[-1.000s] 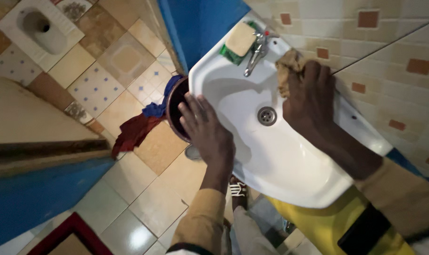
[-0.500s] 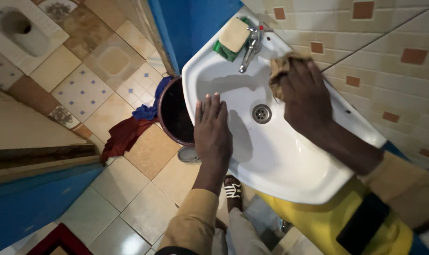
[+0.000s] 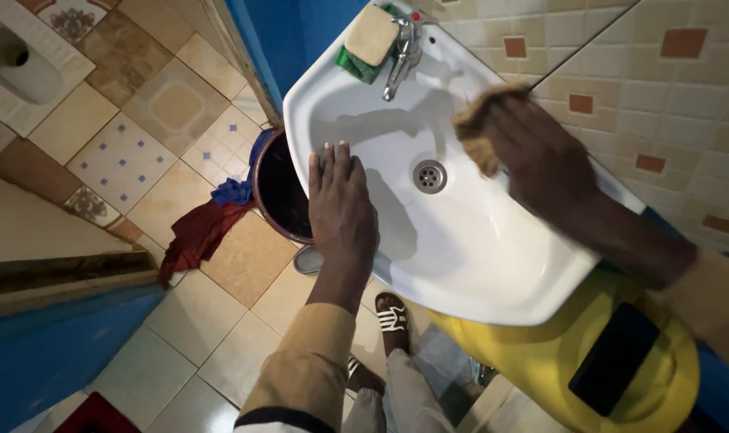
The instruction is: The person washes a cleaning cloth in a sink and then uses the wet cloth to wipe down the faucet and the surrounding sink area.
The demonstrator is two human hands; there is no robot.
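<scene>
Against the tiled wall, from the head view, we count one white washbasin [image 3: 476, 265], one metal tap [image 3: 398, 50] at its far edge, one drain [image 3: 429, 176] in the bowl, and one pale sponge [image 3: 370, 34] lying on a green pad at the far left corner beside the tap. We lay our left hand [image 3: 342, 204] flat on the basin's left rim, palm down, fingers straight and pressed together, pointing toward the tap; it holds nothing. Our right hand [image 3: 541, 152] sits at the basin's right rim near the wall, fingers curled around one tan cloth [image 3: 478, 132]. That cloth bulges out past the fingertips on the drain side, touching the bowl's inner slope just right of the drain; the hand is blurred, so we cannot tell the grip more exactly. Below the left rim stands one dark bucket [image 3: 282, 186] on the floor, with one blue rag [image 3: 234, 191] and one red rag [image 3: 197, 234] beside it. Under the near edge we see one yellow container [image 3: 557, 361] and one sandalled foot [image 3: 393, 314].
</scene>
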